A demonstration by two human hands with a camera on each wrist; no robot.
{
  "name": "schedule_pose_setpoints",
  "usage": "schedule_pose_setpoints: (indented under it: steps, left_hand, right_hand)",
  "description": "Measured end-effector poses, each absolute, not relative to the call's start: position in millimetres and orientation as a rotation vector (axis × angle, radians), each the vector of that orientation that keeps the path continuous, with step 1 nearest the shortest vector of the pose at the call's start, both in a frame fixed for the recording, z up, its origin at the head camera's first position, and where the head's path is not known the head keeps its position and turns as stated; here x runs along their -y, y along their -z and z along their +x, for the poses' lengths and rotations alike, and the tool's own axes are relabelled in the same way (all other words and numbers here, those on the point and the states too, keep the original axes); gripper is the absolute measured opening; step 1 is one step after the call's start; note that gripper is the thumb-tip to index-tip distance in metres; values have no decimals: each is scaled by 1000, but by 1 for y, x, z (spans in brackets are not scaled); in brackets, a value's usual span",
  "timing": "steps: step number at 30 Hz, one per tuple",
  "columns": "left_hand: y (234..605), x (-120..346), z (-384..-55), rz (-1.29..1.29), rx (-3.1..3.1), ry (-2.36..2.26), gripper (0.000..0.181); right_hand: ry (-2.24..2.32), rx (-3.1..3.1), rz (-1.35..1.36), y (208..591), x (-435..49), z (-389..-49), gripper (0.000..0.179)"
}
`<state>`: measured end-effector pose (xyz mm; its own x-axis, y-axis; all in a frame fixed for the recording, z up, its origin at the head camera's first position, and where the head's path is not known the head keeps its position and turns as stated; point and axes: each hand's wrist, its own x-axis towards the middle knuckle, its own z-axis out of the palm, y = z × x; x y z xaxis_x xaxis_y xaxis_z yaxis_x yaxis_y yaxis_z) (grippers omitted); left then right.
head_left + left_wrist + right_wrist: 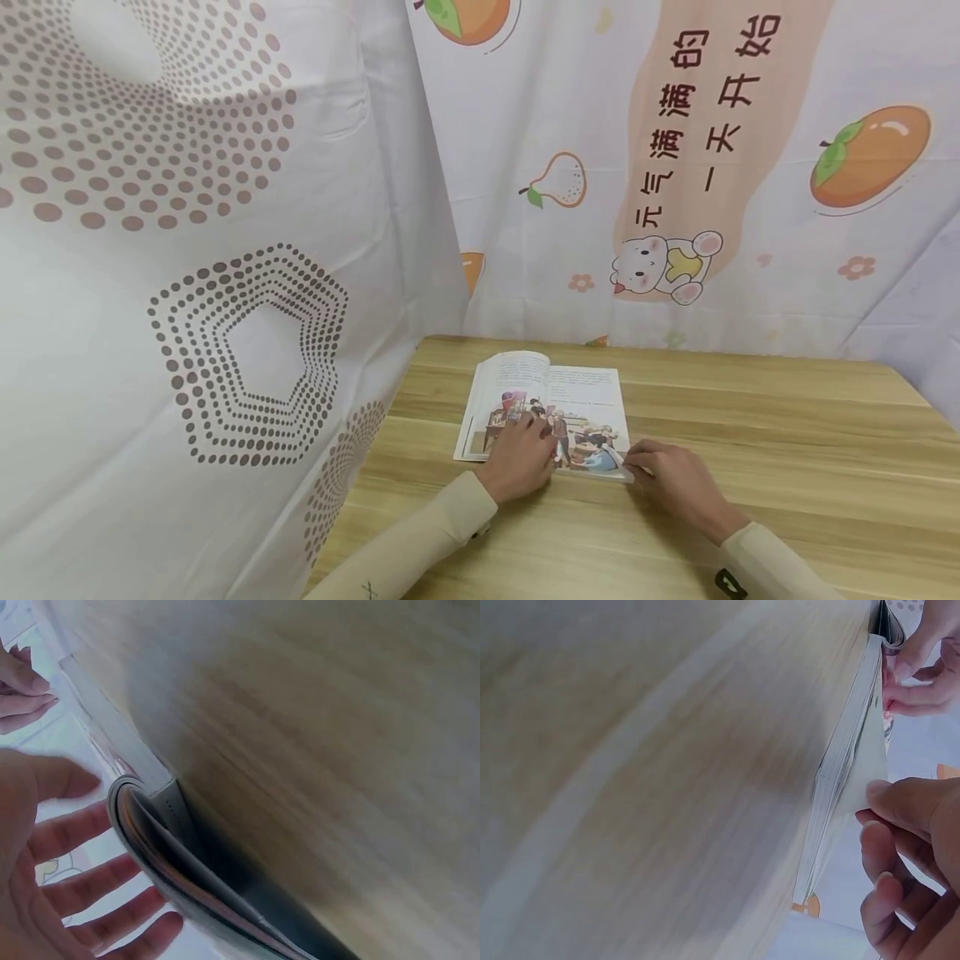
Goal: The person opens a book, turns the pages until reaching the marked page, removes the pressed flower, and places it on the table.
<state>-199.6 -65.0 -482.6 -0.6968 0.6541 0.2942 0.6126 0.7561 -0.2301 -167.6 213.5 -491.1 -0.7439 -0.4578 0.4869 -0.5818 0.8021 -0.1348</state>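
An open book (581, 385) lies on the table, with printed text above a coloured picture spread across both pages. My left hand (520, 458) rests on the lower middle of the book near the fold. In the left wrist view its fingers (90, 885) are spread and fairly straight over the curved left pages. At the lower right corner, my right hand (675, 482) pinches a page between thumb and forefinger. The right wrist view shows that page (868, 761) lifted slightly off the thick stack of pages (832, 780) below it.
The wood-grain table (780, 425) extends to the right of the book and toward me. A white curtain with dot patterns (255, 358) hangs close on the left. Behind the table hangs a cloth printed with fruit and writing (682, 108).
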Motion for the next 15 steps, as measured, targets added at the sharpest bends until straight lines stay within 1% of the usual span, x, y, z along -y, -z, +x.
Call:
schedule_pose_setpoints:
  steps: [3,6,10,15]
  left_hand:
    - [484,63,-200,-977,2612,-163,36]
    - [483,61,-199,-975,2647,-192,48]
    - [481,60,-198,-964,2678,-235,50]
    - [479,60,-198,-960,2685,-218,42]
  right_hand:
    - [-386,2549,778,492,-213,-168,13]
    - [-382,2545,778,492,-213,-168,13]
    - [-375,2538,788,492,-212,-168,13]
    - [-377,2536,786,491,-212,-169,15]
